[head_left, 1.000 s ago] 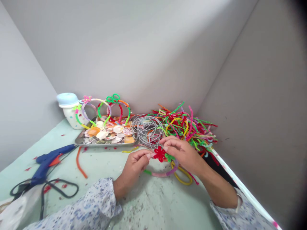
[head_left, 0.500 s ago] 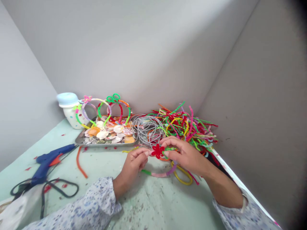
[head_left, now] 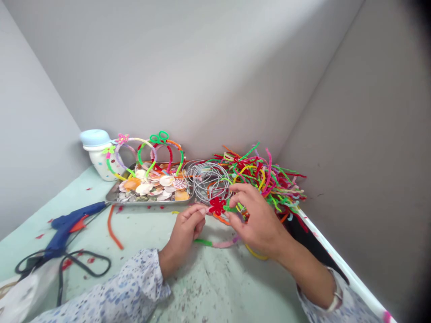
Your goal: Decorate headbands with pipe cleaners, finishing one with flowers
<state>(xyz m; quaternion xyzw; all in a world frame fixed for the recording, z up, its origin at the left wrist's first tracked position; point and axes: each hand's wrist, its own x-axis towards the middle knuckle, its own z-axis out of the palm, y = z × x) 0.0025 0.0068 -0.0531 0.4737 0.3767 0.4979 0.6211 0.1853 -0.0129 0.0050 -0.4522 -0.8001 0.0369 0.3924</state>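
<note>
My left hand (head_left: 186,226) is closed in a pinch on a pink stretch of a pipe cleaner headband, just left of a red pipe cleaner flower (head_left: 217,206). Below the hands curves a green, pink and purple part of the band (head_left: 222,244); its join to the flower is hidden. On the flower's right side, my right hand (head_left: 257,220) has its thumb and index finger apart, around a short green piece (head_left: 229,207). An orange pipe cleaner (head_left: 221,219) shows under the flower.
Behind lie coiled grey wire (head_left: 210,181) and a pipe cleaner heap (head_left: 262,175). A metal tray (head_left: 148,202) holds shells, with finished headbands (head_left: 161,137) standing over it. A white jar (head_left: 99,157) is at back left. A blue glue gun (head_left: 65,226) with its black cord lies left.
My right hand has turned and spread its thumb and index finger, coming off the flower's edge. The flower has shifted slightly left and up, and the lower band slightly left.
</note>
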